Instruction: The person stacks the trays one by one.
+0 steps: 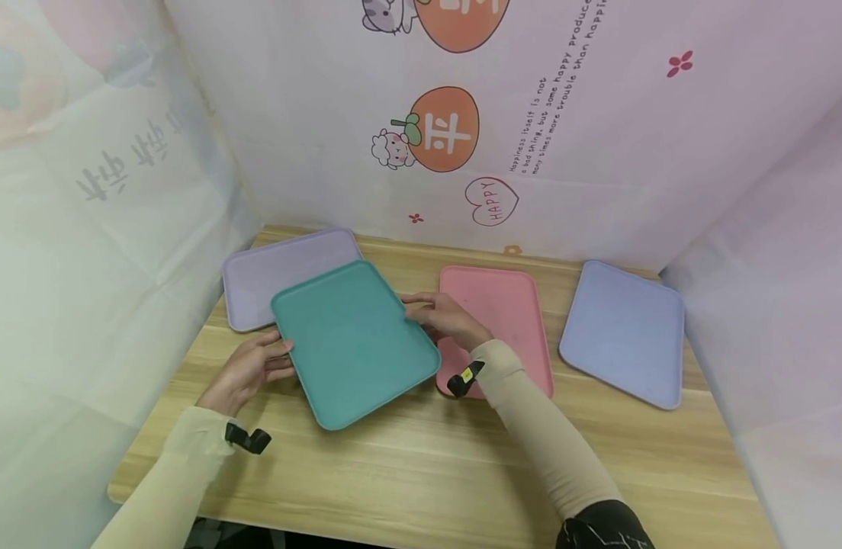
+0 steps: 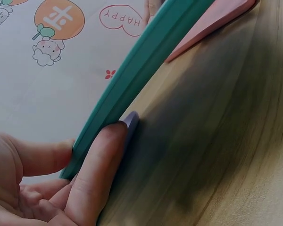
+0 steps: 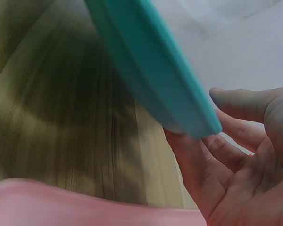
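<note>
Both hands hold the teal tray [image 1: 355, 341] above the desk [image 1: 421, 465]: left hand [image 1: 245, 370] pinches its near-left edge, right hand [image 1: 448, 319] its right edge. With grips this shallow, it could slip and clip the pink tray [image 1: 513, 320] just beside it. Its far corner overlaps the lilac tray [image 1: 270, 274] at the desk's far-left corner. Open room lies along the near edge; the blue tray [image 1: 623, 332] sits far right.

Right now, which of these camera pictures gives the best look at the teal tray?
The head view: it shows the whole teal tray, held at opposite edges by the left hand and right hand, lapping over the lilac tray. Both wrist views catch only its rim edge-on, raised off the table.
</note>
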The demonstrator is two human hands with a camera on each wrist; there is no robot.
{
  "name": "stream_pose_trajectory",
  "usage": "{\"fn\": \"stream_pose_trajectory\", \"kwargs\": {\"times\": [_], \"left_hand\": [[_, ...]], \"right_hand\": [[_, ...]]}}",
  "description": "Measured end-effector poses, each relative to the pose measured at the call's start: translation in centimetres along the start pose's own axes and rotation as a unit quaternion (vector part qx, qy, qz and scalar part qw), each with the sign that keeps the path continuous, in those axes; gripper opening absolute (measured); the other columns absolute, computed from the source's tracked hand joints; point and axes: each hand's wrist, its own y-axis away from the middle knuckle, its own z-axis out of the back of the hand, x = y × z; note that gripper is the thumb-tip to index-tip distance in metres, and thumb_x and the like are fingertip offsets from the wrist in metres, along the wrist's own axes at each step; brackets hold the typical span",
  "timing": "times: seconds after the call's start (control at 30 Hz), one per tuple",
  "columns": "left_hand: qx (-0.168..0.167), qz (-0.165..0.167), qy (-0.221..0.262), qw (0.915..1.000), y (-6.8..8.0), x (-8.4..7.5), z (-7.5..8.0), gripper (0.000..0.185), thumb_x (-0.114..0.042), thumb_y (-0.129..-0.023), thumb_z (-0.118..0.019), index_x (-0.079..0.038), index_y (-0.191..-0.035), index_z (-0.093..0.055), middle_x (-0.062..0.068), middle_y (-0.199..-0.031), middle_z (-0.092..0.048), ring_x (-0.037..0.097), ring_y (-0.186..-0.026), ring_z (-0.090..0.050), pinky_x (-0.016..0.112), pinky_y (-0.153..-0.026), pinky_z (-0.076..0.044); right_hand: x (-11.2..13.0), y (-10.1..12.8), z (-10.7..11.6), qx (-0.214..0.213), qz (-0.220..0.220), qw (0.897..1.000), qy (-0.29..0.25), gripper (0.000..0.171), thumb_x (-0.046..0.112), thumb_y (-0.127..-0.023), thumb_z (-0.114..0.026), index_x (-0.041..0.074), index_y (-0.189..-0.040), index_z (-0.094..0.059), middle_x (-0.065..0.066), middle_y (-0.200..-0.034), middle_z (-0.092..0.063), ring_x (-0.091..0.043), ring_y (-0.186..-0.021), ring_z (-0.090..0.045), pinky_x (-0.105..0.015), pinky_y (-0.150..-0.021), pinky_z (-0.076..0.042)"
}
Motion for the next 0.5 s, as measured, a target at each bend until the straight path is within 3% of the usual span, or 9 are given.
{"fn": "stream_pose_trajectory", "kwargs": {"times": [0.2,0.5], "left_hand": [[0.016,0.006,-0.037,0.9992,-0.23,-0.03,0.13,0.072,-0.021,-0.115,-0.057,0.003,-0.171,-0.019,-0.010,-0.115,-0.077,0.004,-0.101,-0.077,0.026,-0.094,-0.068],[0.019,0.020,-0.039,0.9989,-0.69,-0.15,0.15,0.070,-0.022,-0.115,-0.057,0.002,-0.171,-0.022,-0.011,-0.106,-0.078,0.005,-0.097,-0.078,0.026,-0.090,-0.068]], "right_hand": [[-0.12,-0.07,-0.03,0.006,-0.003,1.000,-0.010,0.051,0.026,-0.109,-0.067,0.023,-0.158,-0.058,-0.015,-0.136,-0.074,-0.026,-0.108,-0.078,-0.046,-0.090,-0.070],[-0.33,0.32,0.12,0.007,-0.003,1.000,0.004,0.055,0.023,-0.109,-0.068,0.023,-0.162,-0.054,-0.015,-0.128,-0.077,-0.021,-0.086,-0.078,-0.036,-0.072,-0.068]]}}
